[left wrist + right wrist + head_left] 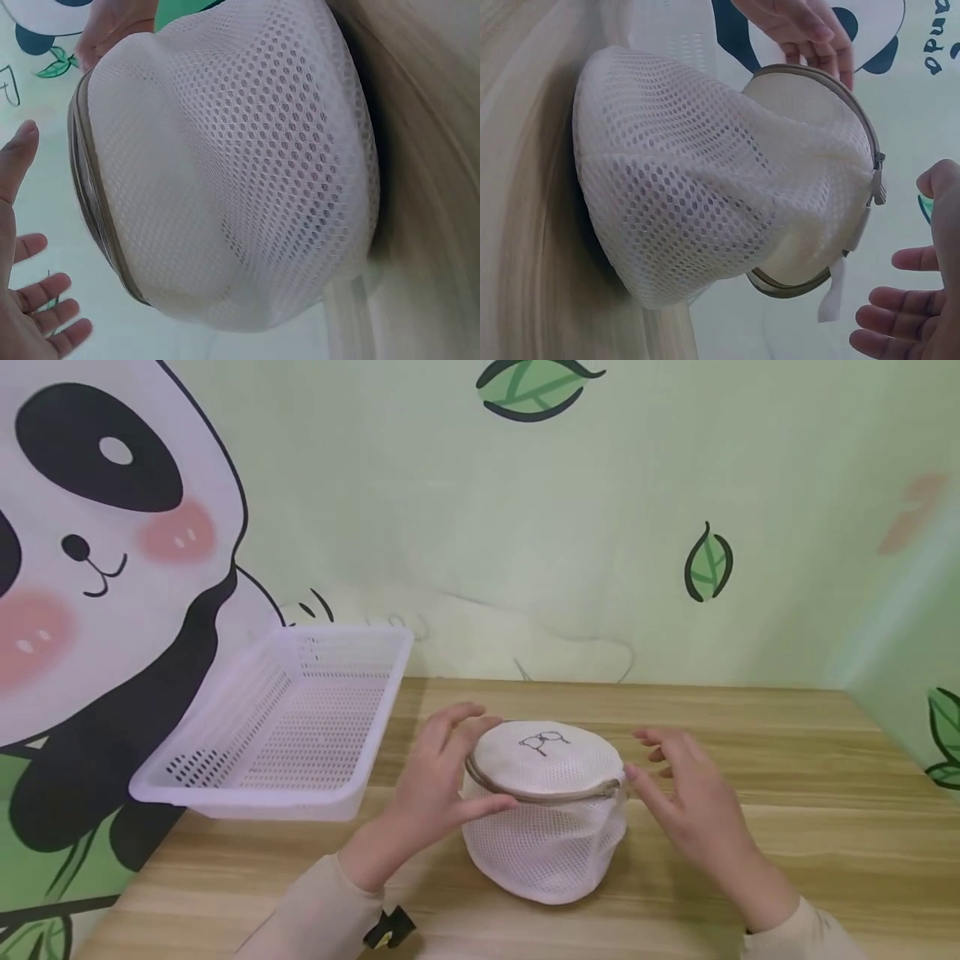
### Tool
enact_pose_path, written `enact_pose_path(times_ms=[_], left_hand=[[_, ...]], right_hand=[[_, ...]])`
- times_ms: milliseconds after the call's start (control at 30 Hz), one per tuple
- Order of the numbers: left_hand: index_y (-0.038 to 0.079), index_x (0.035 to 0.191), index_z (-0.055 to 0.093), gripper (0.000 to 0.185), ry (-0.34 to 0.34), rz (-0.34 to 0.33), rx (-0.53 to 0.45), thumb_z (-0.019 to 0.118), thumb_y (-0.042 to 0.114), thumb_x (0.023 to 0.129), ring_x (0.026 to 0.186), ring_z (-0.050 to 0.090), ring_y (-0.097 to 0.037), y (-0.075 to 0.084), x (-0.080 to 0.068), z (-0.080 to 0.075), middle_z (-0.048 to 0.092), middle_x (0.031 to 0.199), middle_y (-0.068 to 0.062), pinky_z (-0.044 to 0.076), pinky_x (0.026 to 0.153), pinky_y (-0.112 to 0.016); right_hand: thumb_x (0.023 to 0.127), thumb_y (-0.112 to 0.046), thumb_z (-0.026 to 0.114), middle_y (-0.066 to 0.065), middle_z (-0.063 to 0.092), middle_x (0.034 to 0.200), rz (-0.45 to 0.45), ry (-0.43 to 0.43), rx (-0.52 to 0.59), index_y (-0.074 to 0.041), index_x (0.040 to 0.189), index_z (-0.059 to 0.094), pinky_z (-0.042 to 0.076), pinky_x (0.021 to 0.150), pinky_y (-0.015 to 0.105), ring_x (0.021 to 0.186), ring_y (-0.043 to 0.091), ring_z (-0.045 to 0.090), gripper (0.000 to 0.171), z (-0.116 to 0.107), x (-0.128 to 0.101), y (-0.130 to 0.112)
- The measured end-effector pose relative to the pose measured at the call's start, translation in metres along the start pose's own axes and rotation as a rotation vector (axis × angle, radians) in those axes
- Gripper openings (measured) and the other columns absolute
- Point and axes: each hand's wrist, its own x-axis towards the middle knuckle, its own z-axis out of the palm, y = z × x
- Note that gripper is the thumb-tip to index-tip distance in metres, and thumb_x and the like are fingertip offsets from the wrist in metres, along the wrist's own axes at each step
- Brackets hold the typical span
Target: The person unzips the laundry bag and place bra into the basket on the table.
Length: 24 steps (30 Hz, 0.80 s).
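A round white mesh laundry bag (543, 827) stands upright on the wooden table. Its lid (517, 760) bears a small line drawing, and a grey-brown zipper (94, 202) runs round the rim. In the right wrist view the zipper pull (878, 187) hangs by the rim, close to a white fabric tab (832, 292). My left hand (431, 785) is at the bag's left side, thumb and fingers spread around the lid edge. Over on the right, my right hand (693, 802) has loosely bent fingers, its thumb tip close to the zipper end. Neither hand grips the bag.
To the left sits a white plastic basket (360, 777) with slotted walls and floor. A small black item (390, 928) lies by the left sleeve. Behind the table (825, 827) rises a pale green wall (420, 485) with panda and leaf pictures.
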Motion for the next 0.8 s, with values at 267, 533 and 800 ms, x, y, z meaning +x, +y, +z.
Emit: enact_pose_path(times_ms=[267, 533, 800], left_hand=[[0.011, 0.143, 0.042, 0.098, -0.149, -0.334, -0.163, 0.088, 0.035, 0.061, 0.136, 0.037, -0.034, -0.004, -0.007, 0.0, 0.038, 0.147, -0.015, 0.036, 0.109, -0.056], [0.007, 0.146, 0.036, 0.098, -0.22, -0.516, -0.349, 0.088, 0.025, 0.064, 0.123, 0.051, -0.033, -0.02, -0.015, 0.007, 0.045, 0.142, -0.018, 0.047, 0.1, -0.049], [-0.001, 0.143, 0.038, 0.092, -0.224, -0.635, -0.44, 0.086, 0.018, 0.068, 0.114, 0.058, -0.029, -0.032, -0.021, 0.019, 0.059, 0.127, -0.016, 0.05, 0.095, -0.042]], right_hand=[[0.096, -0.029, 0.055, 0.014, 0.055, 0.127, 0.033, -0.092, -0.002, -0.006, 0.133, 0.05, 0.051, 0.076, 0.05, 0.111, 0.031, 0.055, 0.043, -0.004, 0.001, 0.006], [0.093, -0.025, 0.059, 0.014, 0.057, 0.125, -0.018, -0.079, 0.012, -0.006, 0.13, 0.052, 0.049, 0.083, 0.058, 0.11, 0.032, 0.055, 0.042, -0.006, -0.002, 0.005], [0.083, -0.017, 0.07, 0.009, 0.063, 0.114, -0.12, 0.027, 0.009, -0.007, 0.121, 0.059, 0.05, 0.084, 0.051, 0.102, 0.026, 0.06, 0.04, -0.003, -0.002, -0.001]])
